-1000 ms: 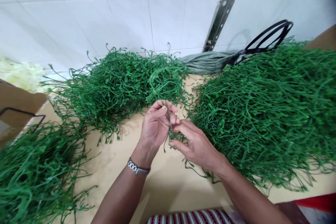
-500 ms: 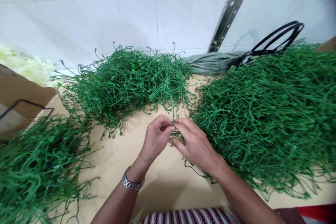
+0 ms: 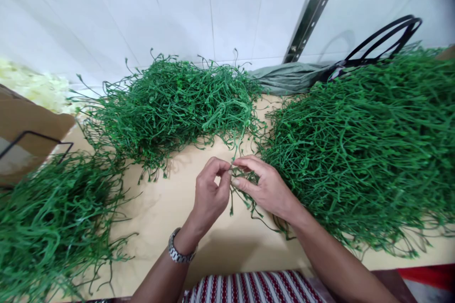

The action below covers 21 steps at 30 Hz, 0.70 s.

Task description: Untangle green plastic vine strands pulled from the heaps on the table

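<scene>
Thumb and index finger of my left hand [image 3: 213,187] are pinched on a thin green artificial stem [image 3: 235,149], above the middle of the tabletop. The stem runs away from me toward the far pile. My right hand [image 3: 266,184] is close against the left fingertips, its index fingertip at the stem and its thumb held apart below. Exactly what lies between the fingertips is too small to make out. A few loose green stems [image 3: 254,210] hang or lie beneath my right hand.
Tangled green stems form a far pile [image 3: 177,104], a large right pile [image 3: 366,151] and a left pile [image 3: 42,227] on the beige tabletop [image 3: 159,218]. A cardboard box [image 3: 31,128] stands left. Grey cloth [image 3: 287,78], black handles [image 3: 387,40] and a metal bracket [image 3: 309,21] are near the tiled wall.
My left hand has turned slightly, opening a gap inside its pinch. My right thumb has moved up, and a stem end now shows below the fingertips. The view has shifted slightly.
</scene>
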Tool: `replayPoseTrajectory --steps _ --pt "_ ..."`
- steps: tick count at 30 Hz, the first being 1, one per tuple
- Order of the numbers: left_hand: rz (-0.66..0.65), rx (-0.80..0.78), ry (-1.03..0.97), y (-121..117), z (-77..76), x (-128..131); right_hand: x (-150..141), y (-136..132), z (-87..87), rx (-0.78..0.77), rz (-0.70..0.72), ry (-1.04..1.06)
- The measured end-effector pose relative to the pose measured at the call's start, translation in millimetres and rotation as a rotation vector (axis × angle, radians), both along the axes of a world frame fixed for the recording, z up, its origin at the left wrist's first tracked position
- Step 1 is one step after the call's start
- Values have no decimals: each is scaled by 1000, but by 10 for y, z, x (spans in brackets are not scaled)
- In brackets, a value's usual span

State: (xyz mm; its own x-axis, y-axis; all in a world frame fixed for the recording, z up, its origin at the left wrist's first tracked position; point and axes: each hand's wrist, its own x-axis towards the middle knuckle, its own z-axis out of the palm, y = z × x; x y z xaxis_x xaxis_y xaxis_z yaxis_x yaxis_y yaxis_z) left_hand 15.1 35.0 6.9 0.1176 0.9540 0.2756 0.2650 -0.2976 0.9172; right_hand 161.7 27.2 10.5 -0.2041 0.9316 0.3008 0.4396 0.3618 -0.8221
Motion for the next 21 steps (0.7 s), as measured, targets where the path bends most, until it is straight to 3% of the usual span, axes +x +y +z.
replayPoseTrajectory --steps 4,7,10,16,21 --pt "-54 76 34 -44 -4 -7 -44 -7 -55 52 12 35" --pt "-98 79 99 -45 -2 -42 -21 -4 -43 167 4 -56" --pt "-157 -34 117 -38 11 -70 -8 -2 -14 279 -18 -207" --pt "-232 -320 -113 10 -3 -87 1 -14 -11 315 -11 -406" --pt "-223 -302 -26 33 -48 -104 20 6 11 356 25 -530"
